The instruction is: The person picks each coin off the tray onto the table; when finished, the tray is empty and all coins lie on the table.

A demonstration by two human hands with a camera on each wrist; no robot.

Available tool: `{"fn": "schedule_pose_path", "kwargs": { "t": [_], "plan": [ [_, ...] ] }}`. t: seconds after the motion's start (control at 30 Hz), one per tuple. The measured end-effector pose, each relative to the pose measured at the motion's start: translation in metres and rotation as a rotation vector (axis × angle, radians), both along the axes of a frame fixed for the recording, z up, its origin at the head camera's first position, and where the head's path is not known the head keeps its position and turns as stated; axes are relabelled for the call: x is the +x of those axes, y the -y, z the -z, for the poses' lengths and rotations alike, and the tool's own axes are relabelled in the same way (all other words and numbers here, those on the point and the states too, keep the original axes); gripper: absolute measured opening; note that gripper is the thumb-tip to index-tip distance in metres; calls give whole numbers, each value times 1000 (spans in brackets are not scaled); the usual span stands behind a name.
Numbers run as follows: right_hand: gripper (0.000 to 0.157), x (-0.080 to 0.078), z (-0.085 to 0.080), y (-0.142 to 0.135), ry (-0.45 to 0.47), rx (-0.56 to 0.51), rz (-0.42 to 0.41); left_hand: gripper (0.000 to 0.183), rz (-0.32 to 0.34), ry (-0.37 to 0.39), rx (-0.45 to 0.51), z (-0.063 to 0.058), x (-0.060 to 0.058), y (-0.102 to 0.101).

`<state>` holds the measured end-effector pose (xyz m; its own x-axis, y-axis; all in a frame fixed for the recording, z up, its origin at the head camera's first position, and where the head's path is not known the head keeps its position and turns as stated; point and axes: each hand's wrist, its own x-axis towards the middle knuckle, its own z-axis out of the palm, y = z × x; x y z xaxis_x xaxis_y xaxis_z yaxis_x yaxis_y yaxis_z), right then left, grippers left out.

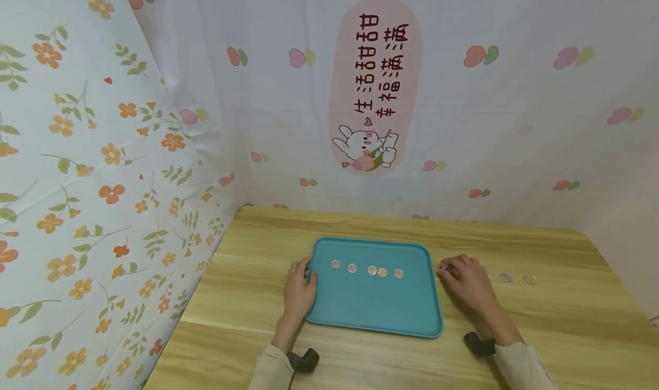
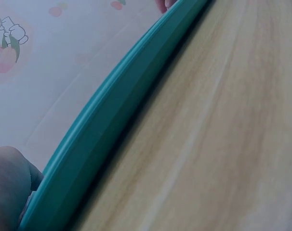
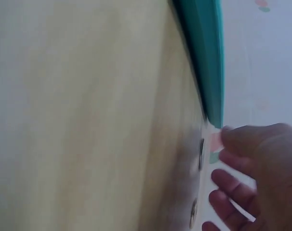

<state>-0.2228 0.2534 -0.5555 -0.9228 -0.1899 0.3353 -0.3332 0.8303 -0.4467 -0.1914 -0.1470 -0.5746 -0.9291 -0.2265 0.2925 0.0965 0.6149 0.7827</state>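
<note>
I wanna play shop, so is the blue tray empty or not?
Not empty: the head view shows five coins lying flat on the blue tray.

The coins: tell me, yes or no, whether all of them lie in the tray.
No: some coins lie on the table, right of the tray.

we see a yellowish table (image 1: 226, 304) with streaky wood grain and rounded far corners. on it we have a teal tray (image 1: 373, 307) lying flat, its rim raised. to the right of the tray, well apart from it, we find a silvery coin (image 1: 506, 277) and, farther right, a paler coin (image 1: 530, 279).
</note>
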Motion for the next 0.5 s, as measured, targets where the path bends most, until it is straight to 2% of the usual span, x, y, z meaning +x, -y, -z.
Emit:
{"fn": "schedule_pose_path", "kwargs": {
  "t": [0.27, 0.5],
  "plan": [
    [21, 14, -8, 7, -4, -131, -21, 38, -1, -8, 4, -1, -1, 0],
    [25, 27, -16, 39, 20, -164, -65, 38, -2, 1, -2, 1, -1, 0]
  ]
}}
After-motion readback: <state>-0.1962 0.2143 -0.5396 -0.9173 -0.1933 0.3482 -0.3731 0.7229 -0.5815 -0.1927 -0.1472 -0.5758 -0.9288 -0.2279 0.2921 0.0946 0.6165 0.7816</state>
